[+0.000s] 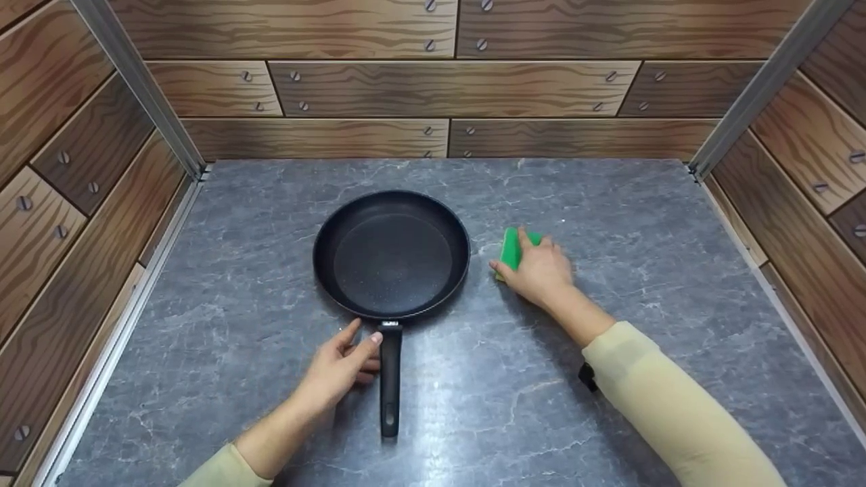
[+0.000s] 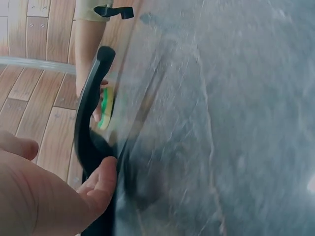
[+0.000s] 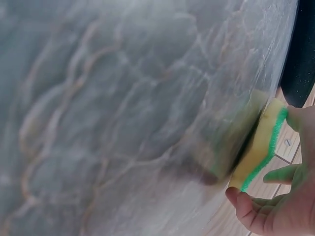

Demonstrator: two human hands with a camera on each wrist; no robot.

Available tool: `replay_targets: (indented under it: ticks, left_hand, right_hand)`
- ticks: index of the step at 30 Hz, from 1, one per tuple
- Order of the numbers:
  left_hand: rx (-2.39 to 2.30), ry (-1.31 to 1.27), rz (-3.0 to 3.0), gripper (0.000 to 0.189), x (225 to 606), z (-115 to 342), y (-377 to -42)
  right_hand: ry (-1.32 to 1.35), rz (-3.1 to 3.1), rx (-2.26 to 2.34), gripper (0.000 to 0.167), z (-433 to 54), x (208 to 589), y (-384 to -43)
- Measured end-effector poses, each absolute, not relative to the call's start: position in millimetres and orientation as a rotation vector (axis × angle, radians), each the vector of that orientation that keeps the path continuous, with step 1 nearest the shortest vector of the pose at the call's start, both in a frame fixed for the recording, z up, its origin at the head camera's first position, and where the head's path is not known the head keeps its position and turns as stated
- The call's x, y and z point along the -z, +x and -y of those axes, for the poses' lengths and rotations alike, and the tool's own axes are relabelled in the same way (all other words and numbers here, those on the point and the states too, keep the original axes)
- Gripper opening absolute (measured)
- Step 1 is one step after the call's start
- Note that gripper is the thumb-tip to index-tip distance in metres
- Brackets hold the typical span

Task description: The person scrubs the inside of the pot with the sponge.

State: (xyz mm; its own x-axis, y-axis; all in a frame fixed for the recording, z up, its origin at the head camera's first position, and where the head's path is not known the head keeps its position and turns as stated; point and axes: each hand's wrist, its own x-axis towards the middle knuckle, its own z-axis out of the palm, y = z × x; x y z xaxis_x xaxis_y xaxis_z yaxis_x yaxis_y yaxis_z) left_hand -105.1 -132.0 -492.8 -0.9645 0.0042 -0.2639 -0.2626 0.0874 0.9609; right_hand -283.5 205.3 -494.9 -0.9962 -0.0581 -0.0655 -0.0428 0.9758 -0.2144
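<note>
Black pan handle (image 1: 390, 385) points to six o'clock, at three o'clock from nearer left grip (image 1: 331, 374), spread apart; right grip (image 1: 543, 274) pinches green sponge (image 1: 509, 252).

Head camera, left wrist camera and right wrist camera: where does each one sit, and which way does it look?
Head: on the person's head, looking forward and down at the pan and table; left hand, right hand and sleeves show.
Left wrist: on that wrist, facing the pan's handle; the left hand shows close, the right beyond.
Right wrist: on that wrist, facing the sponge; only the right hand shows.
Shared: both wrist views show the right hand and sponge.
</note>
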Motion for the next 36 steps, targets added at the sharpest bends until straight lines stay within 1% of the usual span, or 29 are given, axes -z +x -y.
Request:
replay_targets:
  ticks: [5, 8, 15, 23, 28, 36]
  left_hand:
    - [-2.042, -0.279, -1.997, 0.082, 500, 127, -106]
    - [-2.052, -0.272, -1.953, 0.083, 504, 124, -108]
    - [-2.1, -0.265, -1.887, 0.081, 513, 118, -111]
    - [-2.199, -0.197, -1.809, 0.08, 516, 116, -113]
    - [-2.229, -0.21, -1.793, 0.079, 517, 116, -114]
    - [-2.239, -0.208, -1.796, 0.078, 523, 117, -114]
  right_hand:
    - [-0.127, -3.046, 0.389, 0.094, -204, 494, -284]
    - [-0.165, -3.051, 0.418, 0.088, -203, 494, -283]
    - [-0.23, -3.062, 0.464, 0.078, -203, 497, -283]
    - [-0.236, -3.043, 0.531, 0.073, -203, 497, -283]
    - [-0.244, -3.032, 0.538, 0.072, -202, 498, -284]
    - [-0.366, -3.058, 0.63, 0.07, -206, 497, -285]
